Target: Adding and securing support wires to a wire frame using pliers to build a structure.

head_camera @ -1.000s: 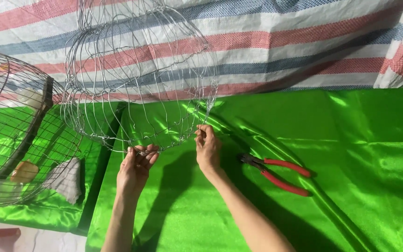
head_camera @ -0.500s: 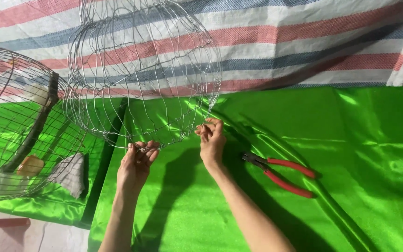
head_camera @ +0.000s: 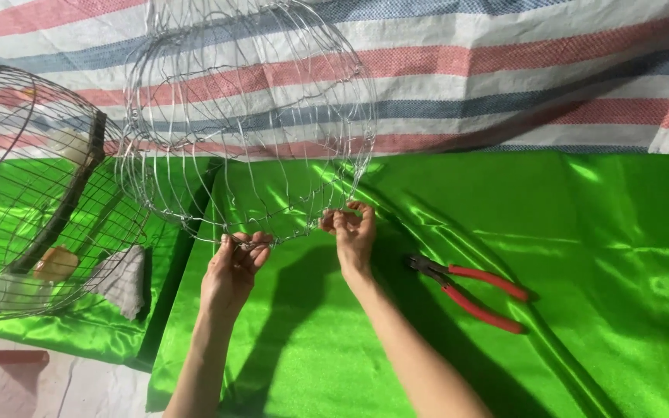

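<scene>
Cloth [head_camera: 598, 255] of shiny green covered the desk from edge to edge, wrinkled and bright in the sun, with a second green-covered surface just beside it on the left, a dark gap between the two. Behind both hung a striped tarp [head_camera: 505, 70] in white, red and blue bands. Over the near left part of the desk stood a wire cage [head_camera: 249, 116], silvery, rounded like a lantern, its thin ribs bowed outward and joined by hoops; its lower rim was held just above the cloth and the top ran out of view. To the left sat a darker wire basket [head_camera: 17, 193], tipped on its side, with a dark bar across it, a small orange lump and a pale object seen through its mesh, and a grey-white rag [head_camera: 121, 279] lying just beside it. On the cloth to the right of the arms lay pliers [head_camera: 470, 292] with red handles, apart from both hands, jaws pointing left. The left hand [head_camera: 234, 267] was pinched shut on the bottom rim of the wire cage, fingers gathered on the wire. The right hand [head_camera: 351, 232] was likewise closed on that rim, a little farther right and higher, fingertips clamped on a rib.
</scene>
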